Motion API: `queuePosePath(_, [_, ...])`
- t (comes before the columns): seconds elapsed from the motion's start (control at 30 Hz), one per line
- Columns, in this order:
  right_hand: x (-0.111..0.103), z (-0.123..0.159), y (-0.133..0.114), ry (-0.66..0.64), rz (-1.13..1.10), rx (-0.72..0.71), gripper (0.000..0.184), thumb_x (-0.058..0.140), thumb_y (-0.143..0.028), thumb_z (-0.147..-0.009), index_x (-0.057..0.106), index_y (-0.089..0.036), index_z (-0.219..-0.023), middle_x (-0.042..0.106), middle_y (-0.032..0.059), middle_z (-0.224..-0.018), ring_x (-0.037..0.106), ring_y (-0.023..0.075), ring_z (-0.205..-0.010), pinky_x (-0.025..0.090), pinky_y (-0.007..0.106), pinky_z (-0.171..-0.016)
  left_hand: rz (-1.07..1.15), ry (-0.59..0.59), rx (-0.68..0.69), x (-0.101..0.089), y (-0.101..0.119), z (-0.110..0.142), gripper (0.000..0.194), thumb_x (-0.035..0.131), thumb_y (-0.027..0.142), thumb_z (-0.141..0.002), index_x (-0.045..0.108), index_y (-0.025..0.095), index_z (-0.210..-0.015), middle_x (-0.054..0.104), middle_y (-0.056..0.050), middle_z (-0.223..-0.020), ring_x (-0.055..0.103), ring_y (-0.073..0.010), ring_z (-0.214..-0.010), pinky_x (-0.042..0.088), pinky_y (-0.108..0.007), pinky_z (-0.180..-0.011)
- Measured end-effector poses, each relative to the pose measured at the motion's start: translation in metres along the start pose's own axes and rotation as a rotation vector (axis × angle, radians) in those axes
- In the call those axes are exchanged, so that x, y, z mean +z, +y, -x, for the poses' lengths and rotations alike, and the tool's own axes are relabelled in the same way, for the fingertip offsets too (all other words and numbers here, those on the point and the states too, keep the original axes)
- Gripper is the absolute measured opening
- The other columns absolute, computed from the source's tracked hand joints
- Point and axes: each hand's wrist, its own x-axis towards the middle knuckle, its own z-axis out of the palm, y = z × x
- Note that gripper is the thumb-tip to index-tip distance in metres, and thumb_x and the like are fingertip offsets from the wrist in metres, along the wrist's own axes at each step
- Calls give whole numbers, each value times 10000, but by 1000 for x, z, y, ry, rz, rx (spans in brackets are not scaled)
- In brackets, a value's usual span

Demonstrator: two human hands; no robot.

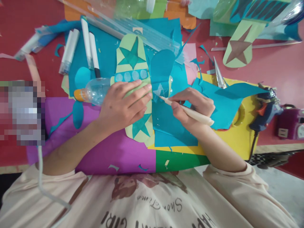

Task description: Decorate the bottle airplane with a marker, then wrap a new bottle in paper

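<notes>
With the fingers of the left hand (128, 99) extended over the paper-wrapped plastic bottle (96, 90) mid-desk (266, 68) and those of the right hand (196, 103) grasping a white marker (193, 114), star (158, 91) colouring on blue paper (163, 65) appears under way, calling for steady support.
</notes>
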Motion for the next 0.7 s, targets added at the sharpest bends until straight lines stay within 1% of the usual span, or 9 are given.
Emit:
queuePosePath(0.1, [1, 2, 2, 38, 20, -1, 126, 601, -254, -866, 661, -223, -760, 691, -27, -675, 619, 110, -571, 511, 265, -554, -35, 20, 17, 0, 0, 0, 334, 429, 323, -986, 485, 283, -1313, 602, -12, -1370, 542, -245, -1297, 458, -441, -1012])
queuePosePath(0.2, [1, 3, 3, 59, 37, 8, 113, 587, -269, -880, 665, -234, -806, 700, -27, -701, 638, 118, -601, 526, 275, -565, -31, 20, 10, 0, 0, 0, 332, 423, 329, -987, 484, 290, -1311, 602, -9, -1369, 538, -243, -1302, 455, -441, -1015])
queuePosePath(0.3, [1, 2, 2, 41, 39, 20, 154, 584, -304, -879, 657, -240, -760, 688, -31, -664, 627, 116, -569, 517, 280, -553, -22, 17, -7, 0, 1, 1, 326, 407, 337, -992, 480, 299, -1308, 601, -8, -1369, 534, -240, -1306, 451, -448, -1021])
queuePosePath(0.47, [0, -1, 0, 3, 5, 13, 154, 603, -236, -840, 641, -225, -691, 682, -36, -619, 590, 106, -517, 490, 264, -521, -30, 30, 7, 1, 0, 1, 333, 410, 334, -992, 464, 294, -1318, 606, -18, -1362, 531, -236, -1303, 455, -445, -1014])
queuePosePath(0.57, [0, -1, 0, 1, 6, 11, 155, 601, -243, -842, 643, -228, -694, 685, -37, -621, 590, 108, -513, 495, 267, -523, -13, 8, -17, 2, 1, 1, 326, 396, 341, -994, 468, 308, -1310, 599, -6, -1369, 522, -236, -1313, 446, -453, -1027])
queuePosePath(0.7, [1, 2, 2, 48, 33, 16, 136, 597, -270, -865, 655, -231, -748, 694, -33, -668, 618, 109, -565, 518, 261, -563, -30, 29, 3, 2, 0, 1, 331, 412, 340, -989, 468, 299, -1312, 601, -12, -1370, 537, -243, -1297, 449, -446, -1019])
